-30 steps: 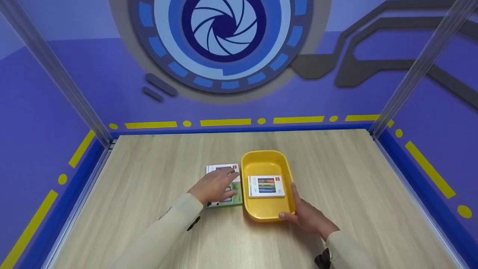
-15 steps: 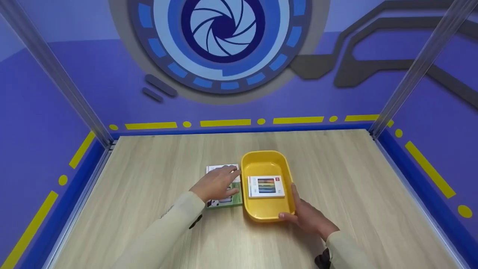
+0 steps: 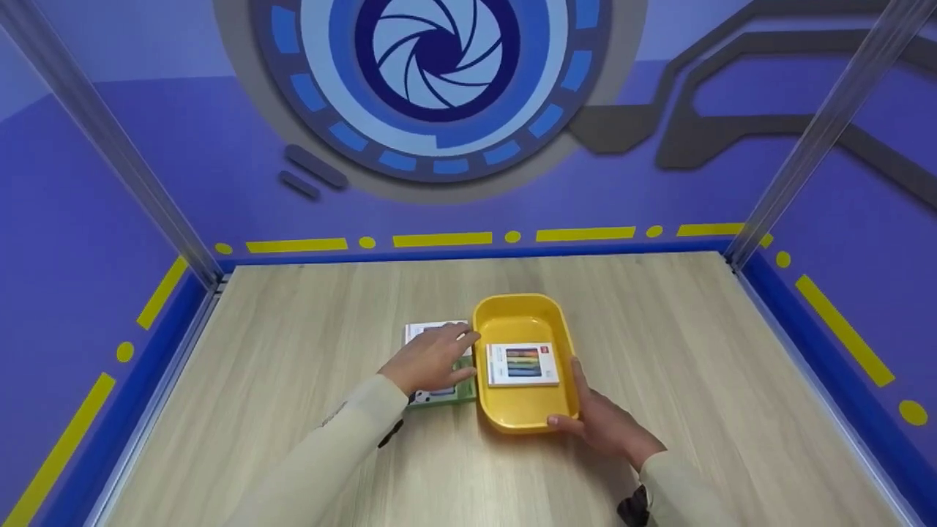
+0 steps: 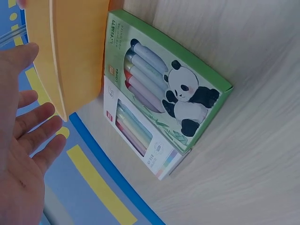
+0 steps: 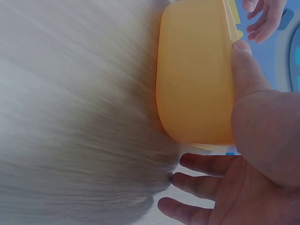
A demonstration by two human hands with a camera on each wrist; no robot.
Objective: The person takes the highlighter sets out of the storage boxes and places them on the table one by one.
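Observation:
A yellow plastic tray [image 3: 527,413] sits mid-table and holds a white highlighter box [image 3: 523,364] lying flat with its window up. My right hand [image 3: 611,430] holds the tray's near right corner, thumb over the rim and fingers along the outside. Left of the tray lie another white highlighter box [image 4: 136,133] and a green highlighter box with a panda picture [image 4: 164,84], side by side. Above them hovers my left hand [image 3: 428,359], fingers spread and holding nothing; its fingertips are at the tray's left rim. In the head view this hand partly hides both boxes.
The wood-grain table [image 3: 307,315] is bounded by blue-purple printed panels [image 3: 168,168] at the back and sides. Clear upright posts [image 3: 812,139] stand at the two back corners.
My left hand has drifted slightly to the right, towards the tray's left rim. The right hand, tray and boxes have stayed in place.

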